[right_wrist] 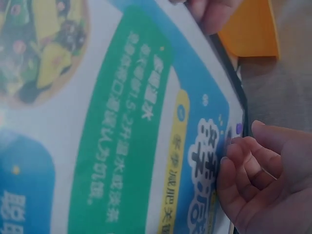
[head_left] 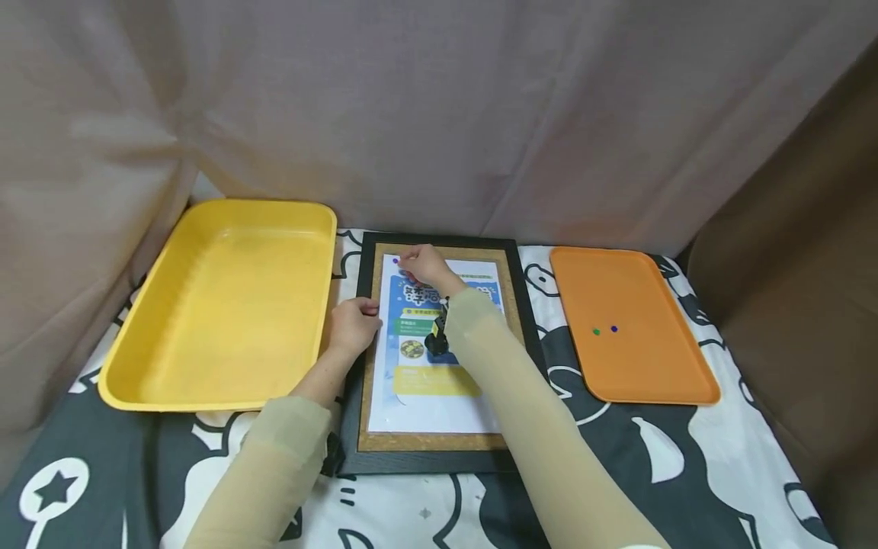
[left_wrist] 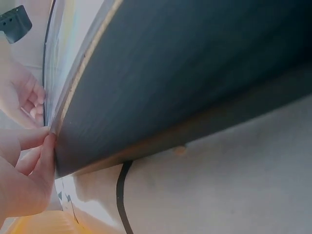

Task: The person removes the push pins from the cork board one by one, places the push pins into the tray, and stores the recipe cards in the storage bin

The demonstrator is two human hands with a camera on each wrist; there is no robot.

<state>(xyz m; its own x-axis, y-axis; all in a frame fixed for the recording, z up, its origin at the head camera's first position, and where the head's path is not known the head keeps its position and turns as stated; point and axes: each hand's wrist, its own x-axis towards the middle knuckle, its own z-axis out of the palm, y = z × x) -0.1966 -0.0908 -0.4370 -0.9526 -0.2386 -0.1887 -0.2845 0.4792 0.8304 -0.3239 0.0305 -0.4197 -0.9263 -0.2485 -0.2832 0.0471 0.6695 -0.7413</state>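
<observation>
A printed paper poster (head_left: pixel 446 415) lies on a framed cork board (head_left: pixel 439 442), and a small purple pushpin (right_wrist: pixel 239 128) sits at its top left corner. Beside this pin is my right hand (head_left: pixel 427 267), its fingers loosely bent over the poster and its thumb held apart, with nothing between them. Further down, my left hand (head_left: pixel 353 326) reaches over the left side of the black frame (head_left: pixel 353 427). Its thumb and finger meet at the poster's left edge, pinching it in the left wrist view (left_wrist: pixel 29 165).
To the left stands a deep yellow tray (head_left: pixel 219 320). An orange tray (head_left: pixel 631 305) on the right holds a green pushpin (head_left: pixel 596 332) and a blue pushpin (head_left: pixel 613 329). A patterned cloth (head_left: pixel 411 511) covers the table, and a grey curtain (head_left: pixel 439 114) hangs behind.
</observation>
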